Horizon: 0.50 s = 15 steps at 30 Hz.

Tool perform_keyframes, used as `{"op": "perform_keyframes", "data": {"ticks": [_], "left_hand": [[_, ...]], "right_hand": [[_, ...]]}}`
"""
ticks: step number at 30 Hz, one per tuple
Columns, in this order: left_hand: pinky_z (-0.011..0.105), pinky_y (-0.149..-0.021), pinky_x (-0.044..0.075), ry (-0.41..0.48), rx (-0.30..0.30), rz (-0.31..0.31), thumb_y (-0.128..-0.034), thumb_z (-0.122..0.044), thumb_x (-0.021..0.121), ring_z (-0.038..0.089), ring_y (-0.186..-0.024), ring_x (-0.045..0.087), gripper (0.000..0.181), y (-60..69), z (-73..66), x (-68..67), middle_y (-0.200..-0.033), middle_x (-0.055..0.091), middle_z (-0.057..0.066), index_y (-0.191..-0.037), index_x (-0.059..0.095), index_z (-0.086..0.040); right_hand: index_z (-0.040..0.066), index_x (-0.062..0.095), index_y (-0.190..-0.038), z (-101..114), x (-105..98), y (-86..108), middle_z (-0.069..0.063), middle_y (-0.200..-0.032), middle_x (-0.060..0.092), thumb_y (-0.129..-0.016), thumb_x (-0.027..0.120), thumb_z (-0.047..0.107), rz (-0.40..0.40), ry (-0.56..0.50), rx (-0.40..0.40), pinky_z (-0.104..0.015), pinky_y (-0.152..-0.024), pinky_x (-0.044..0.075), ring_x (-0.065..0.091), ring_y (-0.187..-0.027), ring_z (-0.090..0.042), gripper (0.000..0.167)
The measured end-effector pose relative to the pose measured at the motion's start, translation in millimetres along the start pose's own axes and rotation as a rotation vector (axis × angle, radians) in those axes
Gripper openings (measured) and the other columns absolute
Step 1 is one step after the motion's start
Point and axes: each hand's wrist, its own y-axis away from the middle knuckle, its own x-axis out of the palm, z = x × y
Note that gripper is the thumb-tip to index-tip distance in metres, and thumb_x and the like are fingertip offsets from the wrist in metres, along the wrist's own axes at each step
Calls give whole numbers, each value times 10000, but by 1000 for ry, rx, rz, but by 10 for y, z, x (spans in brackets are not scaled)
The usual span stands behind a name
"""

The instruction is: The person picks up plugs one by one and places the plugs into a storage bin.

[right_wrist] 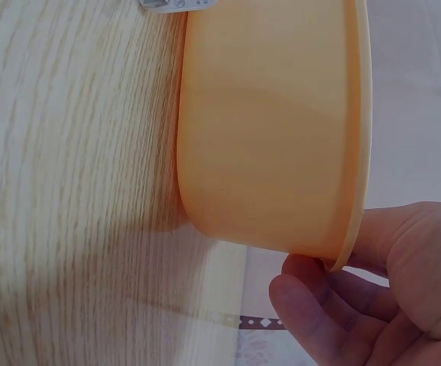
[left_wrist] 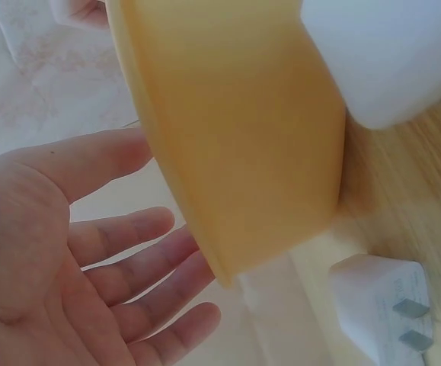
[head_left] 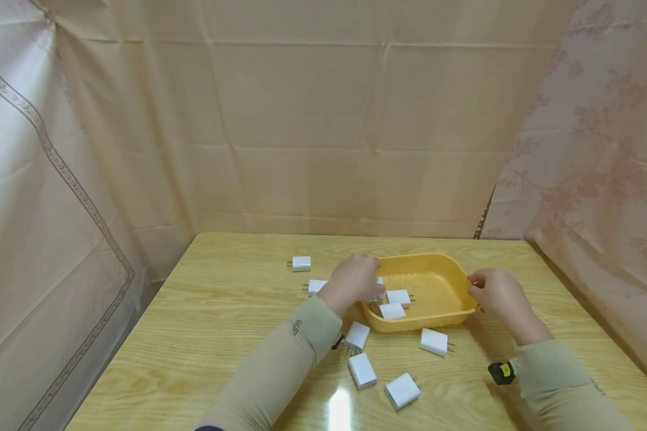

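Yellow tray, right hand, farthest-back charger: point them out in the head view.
Yellow tray (head_left: pixel 431 290): head view, bare inside floor.
Right hand (head_left: pixel 501 297): head view, back of the hand.
Farthest-back charger (head_left: pixel 301 263): head view, white body, not the prongs.

1. In front of you is a yellow-brown, wood-grained table with a glossy top, its long grain running side to side
2. Past its far edge you face a creased beige cloth backdrop, marked by fold lines across and down
3. To your left drapes a pale, shiny cloth sheet, crossed by a brown-edged patterned border band
4. To your right hangs a pinkish cloth with a faint floral print
5. Near you, a bright white patch of reflected light lies on the table
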Motion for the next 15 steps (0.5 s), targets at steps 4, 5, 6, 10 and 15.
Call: {"op": "perform_keyframes", "data": {"ticks": [4, 5, 6, 10, 15], "left_hand": [[342, -880, 542, 0, -5, 2, -903, -338, 756, 207, -1175, 611, 504, 8, -10, -9, -1359, 636, 23, -1355, 658, -137], [341, -881, 543, 0, -6, 4, -902, -341, 759, 207, -1183, 609, 505, 11, -12, -10, -1360, 636, 19, -1355, 659, -140], [344, -890, 542, -1, -7, 5, -903, -346, 761, 213, -1198, 604, 507, 14, -14, -11, -1361, 636, 18, -1356, 659, -143], [356, -918, 537, -1, -10, 8, -902, -356, 764, 220, -1221, 597, 511, 21, -16, -14, -1361, 637, 11, -1357, 659, -149], [364, -944, 529, -2, -5, 6, -909, -361, 756, 218, -1214, 605, 509, 18, -6, -14, -1354, 642, 11, -1358, 656, -143]], "right_hand": [[-158, 617, -1231, 0, -1, 1, -293, -1048, 670, -955, 632, 35, 4, 0, 1, -324, -575, 571, 624, -662, -207, 337], [-157, 618, -1230, 2, -1, 2, -292, -1046, 670, -954, 633, 36, 2, 1, 0, -323, -574, 571, 624, -659, -208, 337], [-156, 618, -1232, 4, 1, 3, -291, -1047, 671, -955, 632, 39, 0, 1, -1, -322, -573, 570, 626, -658, -210, 338], [-155, 618, -1233, 2, 4, 1, -289, -1043, 673, -958, 630, 42, -4, 3, -3, -323, -565, 565, 634, -654, -220, 339], [-154, 618, -1235, 10, -2, 3, -294, -1050, 672, -960, 628, 43, -1, 3, 3, -323, -564, 565, 643, -662, -231, 338]]}}
